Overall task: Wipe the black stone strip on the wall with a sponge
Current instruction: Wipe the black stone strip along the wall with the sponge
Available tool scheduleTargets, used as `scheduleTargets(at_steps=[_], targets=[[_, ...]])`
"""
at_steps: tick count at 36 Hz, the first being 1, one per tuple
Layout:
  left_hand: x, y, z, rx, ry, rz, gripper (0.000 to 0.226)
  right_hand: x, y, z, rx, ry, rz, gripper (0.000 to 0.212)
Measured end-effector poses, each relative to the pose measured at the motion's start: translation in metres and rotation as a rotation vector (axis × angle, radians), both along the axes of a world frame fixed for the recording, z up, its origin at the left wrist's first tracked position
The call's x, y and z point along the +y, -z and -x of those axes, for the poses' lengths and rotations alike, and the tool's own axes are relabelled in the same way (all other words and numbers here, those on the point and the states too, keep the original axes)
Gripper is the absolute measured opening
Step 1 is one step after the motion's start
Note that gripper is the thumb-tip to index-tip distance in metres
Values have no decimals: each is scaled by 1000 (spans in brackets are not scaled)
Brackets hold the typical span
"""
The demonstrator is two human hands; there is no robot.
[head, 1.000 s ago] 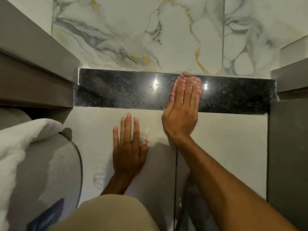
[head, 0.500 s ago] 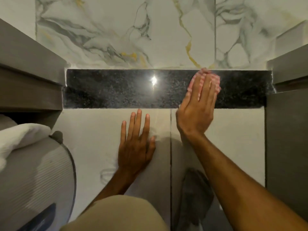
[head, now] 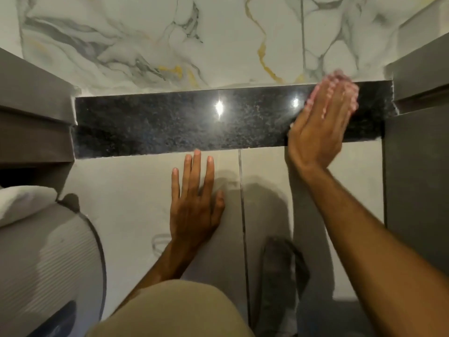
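A glossy black speckled stone strip (head: 170, 120) runs across the wall between white marble above and plain tile below. My right hand (head: 318, 127) presses a pink sponge (head: 340, 77) flat against the strip near its right end, fingers straight; only the sponge's edges show around my fingertips. My left hand (head: 196, 205) lies flat on the pale tile below the strip, fingers spread, holding nothing.
Grey ledges (head: 34, 98) and a grey panel (head: 418, 166) frame the strip at left and right. A white towel (head: 21, 203) lies on a ribbed grey rounded object (head: 48, 259) at lower left. A dark shoe (head: 281, 276) stands on the floor below.
My right hand has slid the sponge to the right along the strip, from its middle to near the right end. My left hand has stayed pressed on the tile.
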State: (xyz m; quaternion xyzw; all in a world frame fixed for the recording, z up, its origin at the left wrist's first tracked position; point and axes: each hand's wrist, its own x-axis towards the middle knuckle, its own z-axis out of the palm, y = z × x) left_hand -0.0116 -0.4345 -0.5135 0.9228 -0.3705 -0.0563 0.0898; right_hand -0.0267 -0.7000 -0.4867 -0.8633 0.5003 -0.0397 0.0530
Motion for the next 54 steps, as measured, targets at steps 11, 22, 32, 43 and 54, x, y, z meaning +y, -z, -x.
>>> scheduleTargets(at_steps=[11,22,32,43,54], targets=[[-47,1,5,-6,105,-14,67,43,1,56,-112,-283,24,61],[-46,8,8,-37,93,13,67,2,5,-19,26,-199,31,65],[-47,1,4,-20,61,30,73,69,-2,52,-97,-163,20,57],[-45,3,6,-60,-16,48,70,64,5,-12,-89,-690,-35,64],[-45,7,6,-46,-49,84,75,16,2,35,-67,199,32,64]])
